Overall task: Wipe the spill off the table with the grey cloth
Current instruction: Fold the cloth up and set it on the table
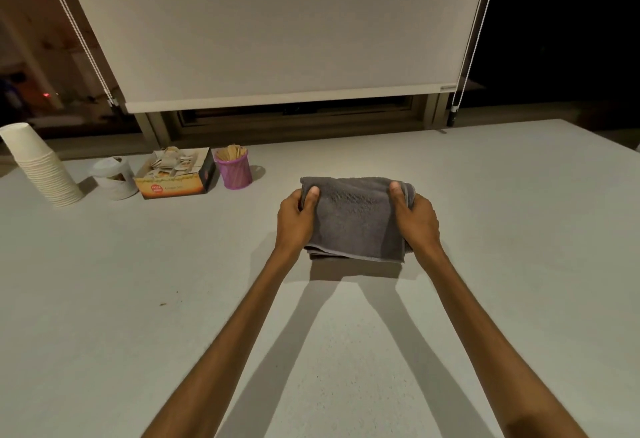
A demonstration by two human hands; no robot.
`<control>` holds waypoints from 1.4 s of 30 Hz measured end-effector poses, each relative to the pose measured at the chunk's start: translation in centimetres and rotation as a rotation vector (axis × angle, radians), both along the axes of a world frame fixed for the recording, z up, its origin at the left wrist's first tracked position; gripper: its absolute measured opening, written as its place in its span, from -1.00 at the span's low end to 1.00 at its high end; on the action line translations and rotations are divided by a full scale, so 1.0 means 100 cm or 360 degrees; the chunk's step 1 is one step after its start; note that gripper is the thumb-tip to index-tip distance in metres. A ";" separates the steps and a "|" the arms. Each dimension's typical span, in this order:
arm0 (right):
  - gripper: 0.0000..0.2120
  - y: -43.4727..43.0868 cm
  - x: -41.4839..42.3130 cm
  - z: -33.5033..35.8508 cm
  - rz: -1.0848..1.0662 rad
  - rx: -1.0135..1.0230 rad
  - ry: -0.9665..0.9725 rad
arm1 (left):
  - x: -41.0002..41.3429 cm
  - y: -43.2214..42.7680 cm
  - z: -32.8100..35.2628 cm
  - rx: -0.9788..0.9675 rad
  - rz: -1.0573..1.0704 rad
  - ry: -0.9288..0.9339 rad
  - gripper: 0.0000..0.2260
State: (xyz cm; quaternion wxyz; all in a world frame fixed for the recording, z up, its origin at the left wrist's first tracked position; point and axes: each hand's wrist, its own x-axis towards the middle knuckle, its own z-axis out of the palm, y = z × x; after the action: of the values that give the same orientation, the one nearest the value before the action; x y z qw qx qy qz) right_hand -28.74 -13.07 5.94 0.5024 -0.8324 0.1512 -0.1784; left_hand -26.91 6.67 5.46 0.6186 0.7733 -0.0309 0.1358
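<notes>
- A folded grey terry cloth (355, 218) with a paler stitched hem along its near edge sits about midway across the pale, matt table (502, 230), closer to the far edge than to the near one.
- The left hand (297, 221) holds the cloth's left side, thumb lying on top near the far-left corner, the other fingers tucked out of sight under the fabric.
- The right hand (417, 219) holds the cloth's right side in the same way, thumb on top near the far-right corner, and the fabric bunches a little there.
- Both bare forearms reach out from the near edge and throw long shadows on the table surface between them.
- A few small brown specks (162, 303) mark the table to the left of the left forearm; whether they are wet or dry cannot be told.
- Toward the far-left corner stands a leaning stack of white paper cups (40, 164).
- Just beside it along the far edge sits a white lidded tub (114, 178).
- Next comes an open cardboard box of small sachets (176, 174), orange on its front.
- Touching that box's right end is a purple mesh cup of wooden stirrers (235, 167).
- Beyond the far edge hangs a white roller blind (277, 29) with bead cords at either side.
</notes>
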 end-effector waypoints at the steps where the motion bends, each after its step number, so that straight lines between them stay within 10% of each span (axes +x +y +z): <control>1: -0.49 -0.002 0.004 0.004 0.0051 0.0058 0.0020 | 0.003 -0.001 0.003 0.0015 0.0007 -0.0021 -0.68; 19: -0.64 -0.040 0.151 0.065 0.0345 0.0436 0.0252 | 0.161 -0.019 0.044 -0.0134 0.0137 -0.0074 -0.71; 29: -0.58 -0.046 0.264 -0.003 0.0024 0.0154 0.0219 | 0.260 -0.019 0.010 -0.0302 -0.0257 0.0646 -0.55; 42: -0.56 -0.034 0.299 -0.073 -0.0068 -0.0367 0.0307 | 0.286 -0.041 -0.074 0.0415 0.0264 0.0388 -0.65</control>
State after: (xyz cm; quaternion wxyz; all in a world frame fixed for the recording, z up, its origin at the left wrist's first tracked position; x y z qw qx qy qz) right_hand 1.16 -16.44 -1.32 0.3828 -0.8944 0.1950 -0.1243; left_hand 1.73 2.62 -1.92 0.4991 0.8574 0.0909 0.0864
